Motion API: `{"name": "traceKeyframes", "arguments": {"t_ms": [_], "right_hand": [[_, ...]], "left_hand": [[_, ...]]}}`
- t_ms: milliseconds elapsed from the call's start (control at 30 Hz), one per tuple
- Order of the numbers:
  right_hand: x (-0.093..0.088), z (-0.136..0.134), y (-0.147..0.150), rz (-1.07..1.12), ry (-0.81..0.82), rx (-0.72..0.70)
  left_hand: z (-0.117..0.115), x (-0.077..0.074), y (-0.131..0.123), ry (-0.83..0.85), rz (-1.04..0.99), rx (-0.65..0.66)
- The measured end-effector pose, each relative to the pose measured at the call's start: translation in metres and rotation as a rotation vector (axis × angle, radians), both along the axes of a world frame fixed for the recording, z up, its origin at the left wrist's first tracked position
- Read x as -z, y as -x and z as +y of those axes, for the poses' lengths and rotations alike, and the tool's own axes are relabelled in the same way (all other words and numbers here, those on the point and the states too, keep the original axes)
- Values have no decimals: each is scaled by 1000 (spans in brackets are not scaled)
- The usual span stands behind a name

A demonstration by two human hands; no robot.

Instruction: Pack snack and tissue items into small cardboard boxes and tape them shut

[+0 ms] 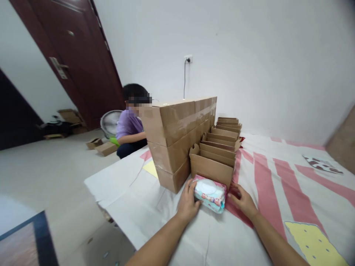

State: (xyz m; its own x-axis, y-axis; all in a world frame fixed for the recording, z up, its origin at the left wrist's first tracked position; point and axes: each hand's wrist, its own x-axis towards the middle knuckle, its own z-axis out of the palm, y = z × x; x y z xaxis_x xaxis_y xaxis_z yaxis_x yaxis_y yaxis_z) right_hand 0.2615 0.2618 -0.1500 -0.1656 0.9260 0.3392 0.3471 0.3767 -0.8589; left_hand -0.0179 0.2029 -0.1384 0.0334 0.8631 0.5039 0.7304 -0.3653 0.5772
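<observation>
A pack of wipes (210, 195) with a white lid and pink and turquoise wrapping lies on the sheet, up against the front of the nearest open cardboard box (212, 168). My left hand (189, 201) touches the pack's left end, fingers on its upper edge and thumb apart at the front. Just off the pack's right end is my right hand (242, 201), its fingers apart and nothing held, near the box's lower right corner. Several more open boxes (222, 139) stand in a row behind the nearest one.
Closed cartons (180, 142), stacked three high, stand left of the open boxes. A person in a purple top (128, 125) crouches behind them, near a fan (110, 123) and small boxes (107, 148) on the floor. The striped sheet (277, 184) spreads to the right.
</observation>
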Motion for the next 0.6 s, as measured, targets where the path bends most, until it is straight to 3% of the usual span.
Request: {"name": "traceKeyframes", "arguments": {"t_ms": [167, 367, 600], "right_hand": [[1, 1, -1, -10, 15, 10], [0, 1, -2, -23, 28, 26], [-4, -1, 1, -31, -5, 45]], "left_hand": [[0, 1, 0, 3, 1, -149], [-10, -13, -2, -154, 177, -6], [-5, -12, -1, -175, 194, -54]]}}
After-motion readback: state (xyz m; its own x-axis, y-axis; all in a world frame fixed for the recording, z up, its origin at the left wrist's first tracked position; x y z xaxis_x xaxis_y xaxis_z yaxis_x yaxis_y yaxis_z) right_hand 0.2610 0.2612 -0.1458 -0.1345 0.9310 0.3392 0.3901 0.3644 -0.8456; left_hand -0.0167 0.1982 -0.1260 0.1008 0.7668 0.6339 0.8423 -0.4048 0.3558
